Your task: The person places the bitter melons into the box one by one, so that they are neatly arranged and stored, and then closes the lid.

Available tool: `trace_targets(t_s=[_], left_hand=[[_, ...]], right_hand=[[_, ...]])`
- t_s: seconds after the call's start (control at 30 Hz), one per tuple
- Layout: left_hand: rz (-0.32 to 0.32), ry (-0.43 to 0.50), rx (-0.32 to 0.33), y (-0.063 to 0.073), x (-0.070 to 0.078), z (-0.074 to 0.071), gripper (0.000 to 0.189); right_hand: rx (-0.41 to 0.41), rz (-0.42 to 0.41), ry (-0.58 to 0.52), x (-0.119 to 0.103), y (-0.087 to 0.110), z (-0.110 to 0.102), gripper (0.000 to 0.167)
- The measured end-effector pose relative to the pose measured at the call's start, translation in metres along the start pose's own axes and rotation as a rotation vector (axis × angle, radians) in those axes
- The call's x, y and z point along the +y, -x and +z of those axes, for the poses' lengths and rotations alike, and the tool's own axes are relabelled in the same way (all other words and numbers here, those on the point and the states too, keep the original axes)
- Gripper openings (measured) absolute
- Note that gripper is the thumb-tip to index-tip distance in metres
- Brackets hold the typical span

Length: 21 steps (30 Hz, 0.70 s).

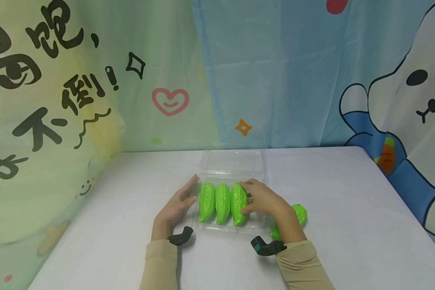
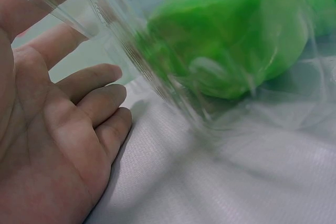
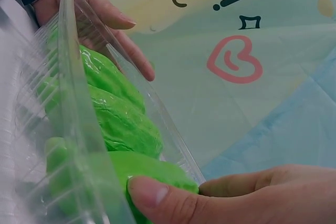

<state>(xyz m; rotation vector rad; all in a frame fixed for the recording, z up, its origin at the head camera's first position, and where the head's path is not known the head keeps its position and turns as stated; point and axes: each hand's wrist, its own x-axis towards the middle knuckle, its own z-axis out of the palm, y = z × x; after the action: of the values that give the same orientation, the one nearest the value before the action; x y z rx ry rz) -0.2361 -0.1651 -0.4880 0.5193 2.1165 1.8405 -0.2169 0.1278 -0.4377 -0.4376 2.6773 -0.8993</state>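
Three bright green ridged gourds (image 1: 222, 203) lie side by side in a clear plastic box (image 1: 224, 228), pointed ends toward me. My right hand (image 1: 264, 198) holds the rightmost gourd (image 1: 238, 204) between thumb and fingers; in the right wrist view its thumb (image 3: 149, 192) presses on the green surface. Along the box's left wall, my left hand (image 1: 177, 204) has its fingers extended. The left wrist view shows this palm (image 2: 58, 145) beside the clear wall; whether every finger touches it I cannot tell.
The box's clear lid (image 1: 235, 162) is folded back toward the curtain. Another green gourd (image 1: 300, 214) lies on the white table (image 1: 348, 225), partly hidden behind my right wrist. A printed curtain (image 1: 275, 80) hangs at the table's far edge.
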Motion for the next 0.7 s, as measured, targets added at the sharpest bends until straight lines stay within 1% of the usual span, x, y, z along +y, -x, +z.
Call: trace_targets(t_s=[0.13,0.37,0.63,0.7], left_hand=[[0.001,0.008,-0.004,-0.0002,-0.0008,-0.0002,0.091],[0.005,0.021,-0.006,0.0001,-0.0011,-0.0002,0.084],[-0.002,0.022,0.0,-0.0001,-0.0007,0.0002,0.088],[0.0,0.02,0.002,-0.0027,-0.0079,-0.002,0.088]], right_hand=[[-0.001,0.016,0.003,0.0006,-0.0002,-0.0001,0.09],[0.005,0.024,0.03,0.0021,-0.0014,0.0001,0.088],[0.005,0.033,0.019,0.001,-0.0007,-0.0007,0.088],[0.005,0.033,0.016,0.0009,-0.0011,-0.0007,0.087]])
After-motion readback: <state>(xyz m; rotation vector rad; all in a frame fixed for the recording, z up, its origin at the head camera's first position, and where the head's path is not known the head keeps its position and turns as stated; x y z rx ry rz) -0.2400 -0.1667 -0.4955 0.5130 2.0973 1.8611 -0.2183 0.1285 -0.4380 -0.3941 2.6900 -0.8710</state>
